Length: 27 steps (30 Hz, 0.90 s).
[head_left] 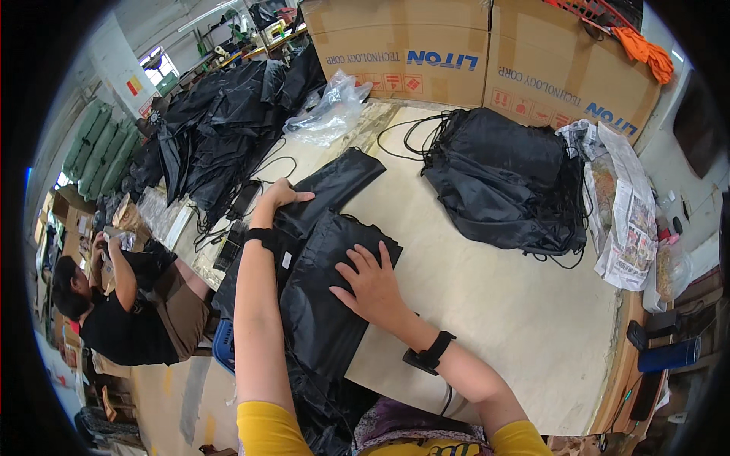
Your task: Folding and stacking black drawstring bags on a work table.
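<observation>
My right hand [369, 283] lies flat with fingers spread on a folded black drawstring bag [323, 304] at the table's near edge. Beside it on the left, another black bag [338, 182] stretches up to the right, a small white label on the dark cloth below it. At that bag's far left edge, my left hand [280, 194] grips the cloth, its thumb laid on top; the other fingers are mostly hidden. More black cloth [327, 403] hangs over my lap.
A stack of black drawstring bags [502, 178] sits right of centre, cords loose, beside a newspaper-covered bundle [623, 205]. Large cardboard boxes [411, 53] wall the back. Heaped black cloth [220, 121] and clear plastic [331, 110] lie at far left. A co-worker [122, 319] sits left.
</observation>
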### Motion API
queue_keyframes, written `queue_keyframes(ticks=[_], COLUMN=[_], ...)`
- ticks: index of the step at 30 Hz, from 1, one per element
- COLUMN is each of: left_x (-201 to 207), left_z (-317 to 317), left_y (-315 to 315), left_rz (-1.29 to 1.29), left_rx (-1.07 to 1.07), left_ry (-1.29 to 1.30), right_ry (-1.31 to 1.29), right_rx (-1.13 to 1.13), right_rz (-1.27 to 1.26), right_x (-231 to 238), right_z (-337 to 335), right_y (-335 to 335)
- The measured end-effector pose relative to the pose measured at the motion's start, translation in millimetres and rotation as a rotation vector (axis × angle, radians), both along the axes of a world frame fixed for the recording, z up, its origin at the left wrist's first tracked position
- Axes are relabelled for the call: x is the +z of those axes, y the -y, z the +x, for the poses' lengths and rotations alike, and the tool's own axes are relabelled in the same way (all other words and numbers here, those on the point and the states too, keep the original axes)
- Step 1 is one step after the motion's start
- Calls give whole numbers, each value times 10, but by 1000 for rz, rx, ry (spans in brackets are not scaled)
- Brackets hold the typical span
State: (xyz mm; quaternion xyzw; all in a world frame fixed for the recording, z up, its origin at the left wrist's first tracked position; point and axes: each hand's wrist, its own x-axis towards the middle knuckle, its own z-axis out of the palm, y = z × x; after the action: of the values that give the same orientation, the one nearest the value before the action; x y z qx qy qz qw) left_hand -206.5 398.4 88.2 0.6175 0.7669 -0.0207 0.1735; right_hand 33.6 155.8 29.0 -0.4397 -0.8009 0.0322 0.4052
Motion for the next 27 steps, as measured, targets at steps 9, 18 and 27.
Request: queue_keyframes(ticks=[9, 18, 27], left_x=[651, 1378, 113], left_z=[62, -513, -1533], left_y=[629, 2462, 2522], left_rz=[693, 546, 272], left_rx=[-292, -29, 218], left_ry=[361, 1084, 1033], right_ry=[44, 34, 55], right_rx=[9, -13, -1], right_rz=[59, 11, 6], right_x=[-95, -140, -79], right_z=[-51, 8, -49], right_y=[-34, -43, -26])
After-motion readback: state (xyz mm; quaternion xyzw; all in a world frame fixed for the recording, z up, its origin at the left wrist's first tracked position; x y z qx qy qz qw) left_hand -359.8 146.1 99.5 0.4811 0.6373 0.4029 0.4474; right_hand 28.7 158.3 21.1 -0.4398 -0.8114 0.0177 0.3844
